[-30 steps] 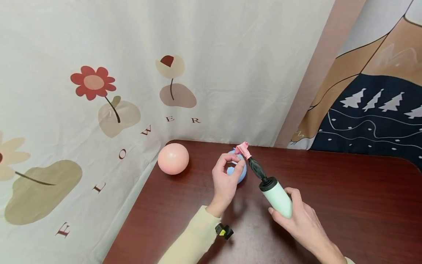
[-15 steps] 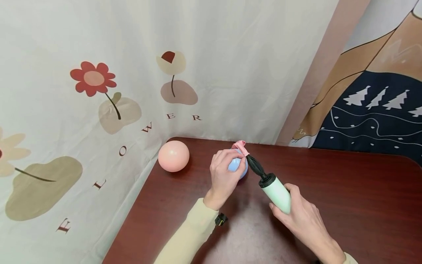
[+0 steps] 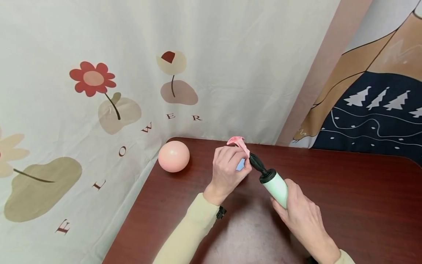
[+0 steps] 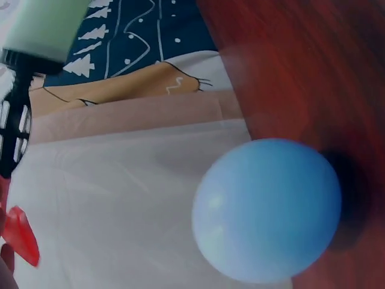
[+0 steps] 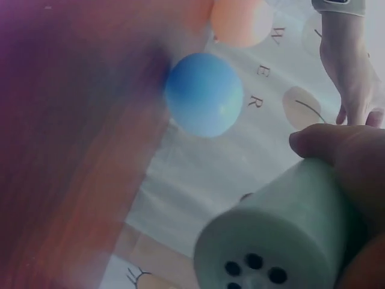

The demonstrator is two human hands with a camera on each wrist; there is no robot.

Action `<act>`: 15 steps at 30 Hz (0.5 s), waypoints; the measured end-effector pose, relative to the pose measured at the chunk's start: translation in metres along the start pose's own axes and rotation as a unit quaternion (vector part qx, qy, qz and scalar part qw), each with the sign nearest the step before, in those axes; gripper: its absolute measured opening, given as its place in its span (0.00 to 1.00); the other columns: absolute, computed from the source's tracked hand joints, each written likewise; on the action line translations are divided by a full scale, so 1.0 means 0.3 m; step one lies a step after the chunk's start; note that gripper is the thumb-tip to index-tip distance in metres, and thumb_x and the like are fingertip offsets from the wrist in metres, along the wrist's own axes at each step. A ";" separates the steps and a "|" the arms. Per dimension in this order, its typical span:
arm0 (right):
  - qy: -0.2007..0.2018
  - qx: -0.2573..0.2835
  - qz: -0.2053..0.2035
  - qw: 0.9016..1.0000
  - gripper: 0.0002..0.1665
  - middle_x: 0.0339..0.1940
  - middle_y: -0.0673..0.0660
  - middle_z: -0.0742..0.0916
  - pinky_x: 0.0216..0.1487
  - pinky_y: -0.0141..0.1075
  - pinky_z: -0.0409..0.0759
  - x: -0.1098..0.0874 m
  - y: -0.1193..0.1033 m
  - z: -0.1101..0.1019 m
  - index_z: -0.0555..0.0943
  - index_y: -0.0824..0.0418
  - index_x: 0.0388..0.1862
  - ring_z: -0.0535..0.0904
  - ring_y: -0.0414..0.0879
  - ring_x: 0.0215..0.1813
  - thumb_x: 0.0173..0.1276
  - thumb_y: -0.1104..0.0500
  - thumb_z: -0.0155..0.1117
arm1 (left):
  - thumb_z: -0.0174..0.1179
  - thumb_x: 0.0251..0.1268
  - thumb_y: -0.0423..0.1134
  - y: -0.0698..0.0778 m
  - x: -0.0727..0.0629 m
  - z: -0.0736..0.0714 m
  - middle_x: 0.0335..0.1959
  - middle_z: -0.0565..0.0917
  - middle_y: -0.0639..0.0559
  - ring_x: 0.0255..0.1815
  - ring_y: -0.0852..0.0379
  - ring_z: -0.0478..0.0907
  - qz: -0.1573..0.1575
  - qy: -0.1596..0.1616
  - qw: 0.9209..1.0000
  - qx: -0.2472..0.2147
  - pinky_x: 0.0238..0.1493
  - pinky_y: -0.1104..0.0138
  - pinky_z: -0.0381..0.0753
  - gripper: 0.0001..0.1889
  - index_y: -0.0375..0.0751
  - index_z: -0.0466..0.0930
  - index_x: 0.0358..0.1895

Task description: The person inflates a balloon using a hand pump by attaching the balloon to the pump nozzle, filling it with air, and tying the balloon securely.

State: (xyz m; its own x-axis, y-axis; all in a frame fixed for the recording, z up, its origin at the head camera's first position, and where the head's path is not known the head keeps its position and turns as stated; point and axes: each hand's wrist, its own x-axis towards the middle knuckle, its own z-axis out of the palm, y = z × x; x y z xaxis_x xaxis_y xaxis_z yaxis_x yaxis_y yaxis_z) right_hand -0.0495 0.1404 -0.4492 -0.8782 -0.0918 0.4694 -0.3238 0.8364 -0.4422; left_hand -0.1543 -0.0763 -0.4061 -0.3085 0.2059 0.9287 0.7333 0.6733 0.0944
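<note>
My right hand grips a mint-green balloon pump by its body, the black nozzle slanting up and left. A limp pink balloon sits over the nozzle's tip. At its neck, the thumb and fingers of my left hand pinch the rubber against the nozzle. In the left wrist view the pink balloon shows at the left edge, the fingertips mostly cut off. Behind my left hand, a round blue balloon rests on the table, largely hidden in the head view.
An inflated peach balloon stands at the table's back left corner. The dark reddish-brown table meets a pale printed curtain along its back and left edges. A navy printed cloth hangs at the right.
My left hand has moved right, onto the pink balloon's neck, and now covers more of the blue balloon. The pink balloon's free end has swung left. The pump has shifted slightly up.
</note>
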 end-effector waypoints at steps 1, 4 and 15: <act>0.008 -0.005 -0.005 1.000 0.40 0.38 0.61 0.83 0.17 0.48 0.78 0.000 0.002 0.001 0.72 0.67 0.60 0.79 0.51 0.23 0.53 0.53 0.81 | 0.66 0.54 0.29 -0.002 -0.003 -0.002 0.33 0.84 0.53 0.36 0.53 0.80 -0.014 -0.008 1.000 -0.017 0.40 0.59 0.77 0.04 0.42 0.83 0.30; 0.025 -0.007 -0.013 1.000 0.41 0.39 0.62 0.83 0.19 0.50 0.79 0.000 0.007 0.003 0.73 0.67 0.61 0.80 0.53 0.27 0.52 0.53 0.81 | 0.68 0.58 0.29 0.003 -0.017 -0.009 0.36 0.85 0.52 0.40 0.52 0.81 -0.102 -0.032 0.990 -0.088 0.43 0.58 0.79 0.03 0.41 0.86 0.34; 0.010 0.023 0.003 1.000 0.41 0.40 0.60 0.83 0.23 0.49 0.79 0.003 -0.008 0.002 0.73 0.64 0.62 0.80 0.52 0.29 0.53 0.52 0.82 | 0.54 0.82 0.38 0.071 0.013 -0.002 0.52 0.87 0.43 0.57 0.50 0.83 -0.487 -0.025 0.662 -0.569 0.61 0.60 0.79 0.17 0.25 0.79 0.58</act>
State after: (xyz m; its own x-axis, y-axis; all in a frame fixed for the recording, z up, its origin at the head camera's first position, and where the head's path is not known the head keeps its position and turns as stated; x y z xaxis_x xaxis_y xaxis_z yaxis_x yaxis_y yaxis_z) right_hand -0.0497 0.1380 -0.4484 -0.8736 -0.0756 0.4807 -0.3339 0.8117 -0.4791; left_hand -0.1394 -0.0616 -0.4001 -0.9695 0.1099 0.2189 0.1453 -0.4615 0.8752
